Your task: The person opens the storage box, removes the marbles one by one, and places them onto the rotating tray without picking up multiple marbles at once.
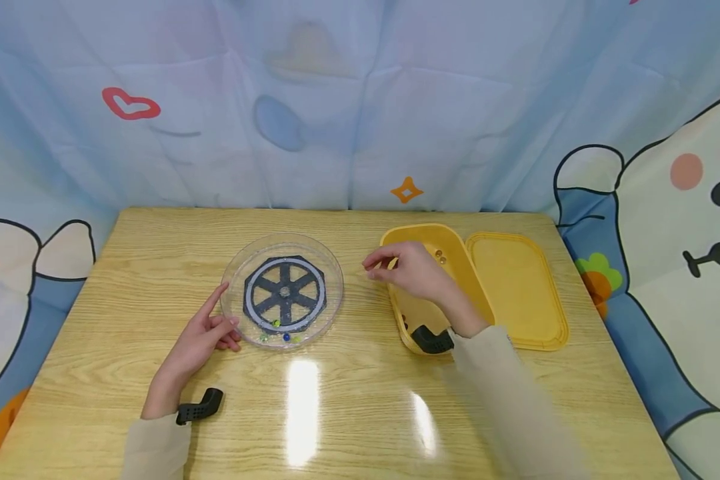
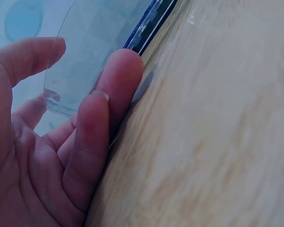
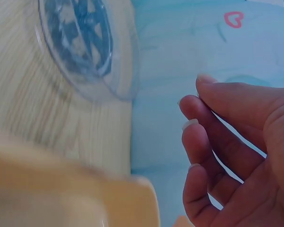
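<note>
A clear round plastic dish (image 1: 333,293) with a dark spoked-wheel pattern (image 1: 285,313) stands on the left of the table. Several small marbles (image 1: 286,337), green, yellow-green and blue, lie near its front. My left hand (image 1: 199,337) rests against the dish's left edge, index finger stretched along the rim, thumb at the front-left. Above the left side of an open yellow box (image 1: 469,283) hangs my right hand (image 1: 413,270), thumb and index fingertips together. I cannot tell whether something small is between them. A few brown marbles (image 1: 440,257) lie in the box.
Right of the box a flat yellow lid (image 1: 522,293) lies on the wooden table (image 1: 360,407). Behind and beside the table hangs a light blue patterned curtain (image 1: 360,107). Each wrist carries a black camera mount (image 1: 201,405).
</note>
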Motion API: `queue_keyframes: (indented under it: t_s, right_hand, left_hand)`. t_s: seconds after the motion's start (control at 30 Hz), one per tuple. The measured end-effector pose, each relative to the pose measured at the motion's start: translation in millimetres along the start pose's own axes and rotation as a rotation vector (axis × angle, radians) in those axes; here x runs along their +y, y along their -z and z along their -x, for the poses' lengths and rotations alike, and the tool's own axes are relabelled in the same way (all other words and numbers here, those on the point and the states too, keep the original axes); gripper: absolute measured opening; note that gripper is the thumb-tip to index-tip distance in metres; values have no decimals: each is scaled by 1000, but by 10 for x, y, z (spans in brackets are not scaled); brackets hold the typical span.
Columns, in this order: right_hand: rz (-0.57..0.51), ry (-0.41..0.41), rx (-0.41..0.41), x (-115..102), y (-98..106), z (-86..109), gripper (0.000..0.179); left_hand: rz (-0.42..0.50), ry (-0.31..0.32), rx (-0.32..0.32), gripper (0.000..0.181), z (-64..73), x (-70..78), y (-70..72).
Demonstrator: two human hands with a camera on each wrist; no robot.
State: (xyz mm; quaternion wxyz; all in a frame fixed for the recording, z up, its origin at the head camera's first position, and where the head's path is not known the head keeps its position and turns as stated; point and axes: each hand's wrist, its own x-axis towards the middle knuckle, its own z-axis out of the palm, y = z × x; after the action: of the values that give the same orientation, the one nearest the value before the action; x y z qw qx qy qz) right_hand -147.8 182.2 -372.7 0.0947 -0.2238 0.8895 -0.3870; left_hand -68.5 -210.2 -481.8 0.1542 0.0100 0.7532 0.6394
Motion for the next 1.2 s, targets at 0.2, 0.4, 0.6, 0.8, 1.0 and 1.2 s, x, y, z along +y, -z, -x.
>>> queue_keyframes:
  t_s: [0.2,0.4,0.6,0.8,1.0,1.2]
  right_hand:
    - [41,6,-29,199,174,60,13]
    - [13,-75,-103,449,254,101,12]
    - [-29,-138,-218,665,238,114,11]
    - [-73,-173,-369,808,145,106,11]
    - [-85,-189,-505,874,94,111,14]
    - [-76,-210,-503,888,71,121,17]
  left_hand:
    - [1,7,-5,72,-1,14,6]
    - [-2,4,-3,72,-5,13,10]
    - [-4,0,-7,71,-11,7,14]
    - [-5,-3,-4,71,-13,13,7]
    - [-12,-1,0,71,-12,31,1]
    - [-22,5,4,71,-1,34,-4]
